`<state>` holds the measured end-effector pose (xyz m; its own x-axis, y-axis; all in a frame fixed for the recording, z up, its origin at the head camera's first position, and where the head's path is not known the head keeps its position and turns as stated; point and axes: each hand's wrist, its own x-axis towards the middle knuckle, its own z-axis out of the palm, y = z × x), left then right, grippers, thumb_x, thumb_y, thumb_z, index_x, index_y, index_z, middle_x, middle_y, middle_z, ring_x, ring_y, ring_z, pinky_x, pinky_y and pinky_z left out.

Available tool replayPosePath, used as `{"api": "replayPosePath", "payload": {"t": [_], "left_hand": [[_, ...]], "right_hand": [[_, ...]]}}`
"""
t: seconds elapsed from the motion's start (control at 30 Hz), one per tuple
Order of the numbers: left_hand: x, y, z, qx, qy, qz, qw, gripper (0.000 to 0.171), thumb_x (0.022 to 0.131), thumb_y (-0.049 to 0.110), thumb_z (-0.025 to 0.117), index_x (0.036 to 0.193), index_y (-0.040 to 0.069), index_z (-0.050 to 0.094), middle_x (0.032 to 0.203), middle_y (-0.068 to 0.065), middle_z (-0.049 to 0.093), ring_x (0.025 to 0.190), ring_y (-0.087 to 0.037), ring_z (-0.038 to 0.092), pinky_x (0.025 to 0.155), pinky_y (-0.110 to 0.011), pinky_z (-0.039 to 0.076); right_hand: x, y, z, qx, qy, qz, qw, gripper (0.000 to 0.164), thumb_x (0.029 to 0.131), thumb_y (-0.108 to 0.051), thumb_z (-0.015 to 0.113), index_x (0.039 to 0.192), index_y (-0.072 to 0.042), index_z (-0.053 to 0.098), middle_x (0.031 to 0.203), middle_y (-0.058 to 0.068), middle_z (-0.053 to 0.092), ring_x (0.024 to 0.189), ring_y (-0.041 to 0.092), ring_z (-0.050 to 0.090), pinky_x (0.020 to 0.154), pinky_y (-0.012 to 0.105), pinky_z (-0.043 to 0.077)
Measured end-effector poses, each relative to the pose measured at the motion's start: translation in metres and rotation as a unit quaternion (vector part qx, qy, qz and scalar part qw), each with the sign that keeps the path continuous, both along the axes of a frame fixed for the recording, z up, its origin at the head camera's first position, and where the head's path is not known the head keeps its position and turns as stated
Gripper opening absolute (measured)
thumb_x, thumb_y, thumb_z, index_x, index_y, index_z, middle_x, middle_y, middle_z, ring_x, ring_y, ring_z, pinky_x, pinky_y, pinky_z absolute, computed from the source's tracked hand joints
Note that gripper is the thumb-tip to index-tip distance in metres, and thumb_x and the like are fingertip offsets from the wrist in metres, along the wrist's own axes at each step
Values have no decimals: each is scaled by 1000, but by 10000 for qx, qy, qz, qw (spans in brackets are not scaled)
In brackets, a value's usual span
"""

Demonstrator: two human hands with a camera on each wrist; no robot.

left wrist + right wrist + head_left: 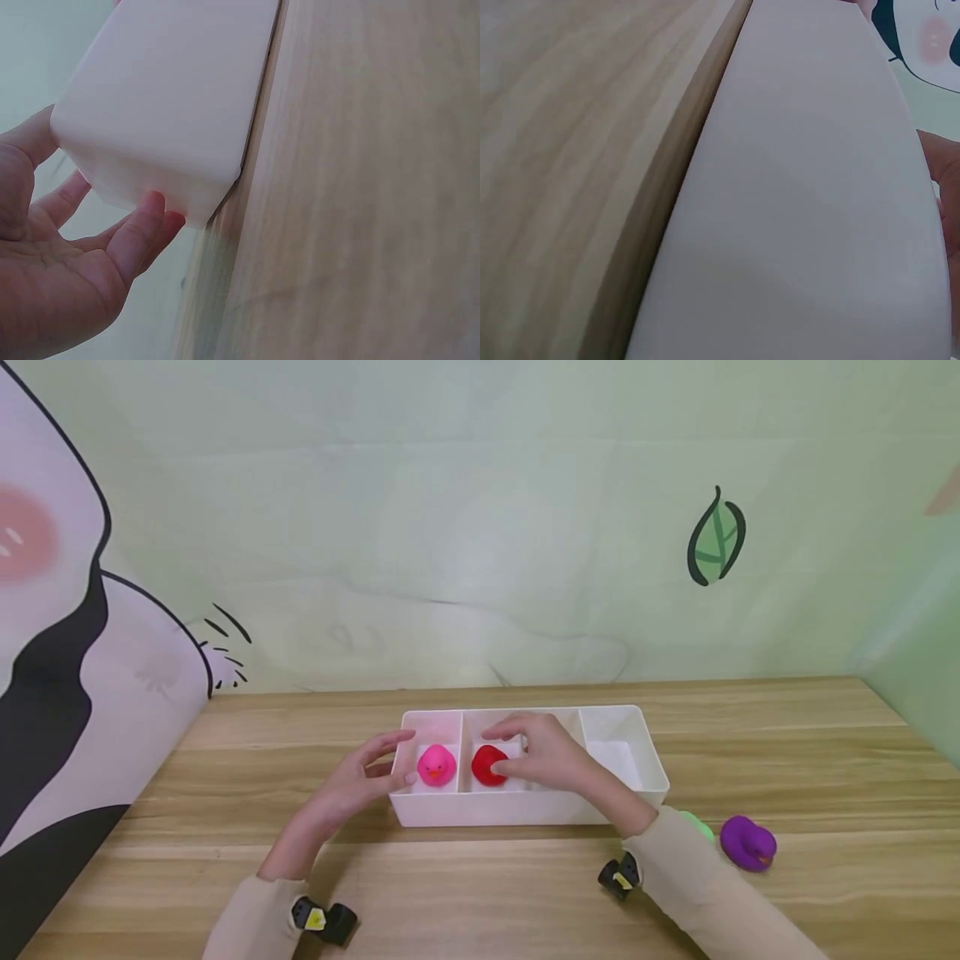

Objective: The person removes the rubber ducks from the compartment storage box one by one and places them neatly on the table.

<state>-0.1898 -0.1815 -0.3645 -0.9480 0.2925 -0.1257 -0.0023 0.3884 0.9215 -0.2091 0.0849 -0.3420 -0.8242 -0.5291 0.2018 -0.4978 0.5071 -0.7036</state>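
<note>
A white divided box (495,810) stands on the table. In its leftmost compartment sits a pink rubber duck (437,766), beak toward me. One compartment to the right is a red rubber duck (487,765), partly covered by my right thumb. My right hand (551,752) reaches over the box, thumb against the red duck and fingers spread apart behind it. My left hand (352,785) touches the box's left end; in the left wrist view, its relaxed fingertips rest on the end wall. The right wrist view shows mostly the box's front wall, with little of the hand.
To the right of the box lie a purple rubber duck (748,843) and a green object (697,824), mostly hidden behind my right sleeve. The wooden table (465,893) meets a pale green printed backdrop (450,527) behind the box.
</note>
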Motion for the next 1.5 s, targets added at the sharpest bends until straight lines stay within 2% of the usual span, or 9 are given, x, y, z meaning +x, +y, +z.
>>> {"api": "replayPosePath", "payload": {"t": [0.23, 0.5, 0.67, 1.0, 1.2, 1.5], "left_hand": [[-1, -1, -3, -26, -48, 48, 10000, 62, 83, 23, 67, 137, 13, 38, 143, -18, 30, 125, -44, 35, 97, -51, 38], [-1, -2, -4, -34, -81, 80, 9999, 62, 82, 26, 67, 137, 15, 39, 143, -18, 29, 126, -44, 34, 97, -51, 38], [0, -2, -4, -35, -100, 86, 9999, 61, 83, 26, 66, 137, 17, 38, 144, -17, 28, 127, -44, 32, 97, -52, 38], [-1, 0, -5, -30, -10, 66, 10000, 62, 82, 27, 67, 136, 15, 39, 143, -18, 30, 125, -44, 34, 97, -52, 38], [-1, 1, -4, 20, -24, 40, 10000, 63, 82, 26, 68, 137, 13, 39, 143, -18, 30, 124, -45, 35, 96, -51, 38], [-2, 2, -4, 29, -49, 49, 10000, 62, 82, 24, 67, 136, 14, 39, 143, -18, 30, 125, -44, 35, 97, -51, 38]], "right_hand": [[-3, -13, -1, 916, 578, 143, 9940, 33, 72, -4, 73, 103, 2, 67, 98, 13, 66, 89, 26, 59, 75, 30, 50], [-4, -20, 3, 1484, 433, 207, 9878, 30, 68, 0, 75, 97, -1, 69, 89, 8, 64, 80, 18, 54, 65, 25, 50], [-7, -23, 1, 1641, 654, 335, 9837, 22, 67, 1, 74, 89, -3, 71, 80, 4, 63, 74, 16, 52, 61, 23, 48], [-8, -18, 2, 1507, 646, 356, 9858, 22, 68, 0, 72, 89, -6, 72, 79, 1, 63, 74, 14, 51, 61, 21, 47], [-1, -10, 9, 1058, 540, 361, 9923, 25, 70, -3, 72, 95, -3, 70, 85, 5, 64, 80, 16, 54, 62, 20, 48], [10, 3, 23, 317, 412, 187, 9985, 31, 71, -5, 74, 101, -3, 69, 93, 7, 65, 78, 16, 57, 60, 21, 48]]}}
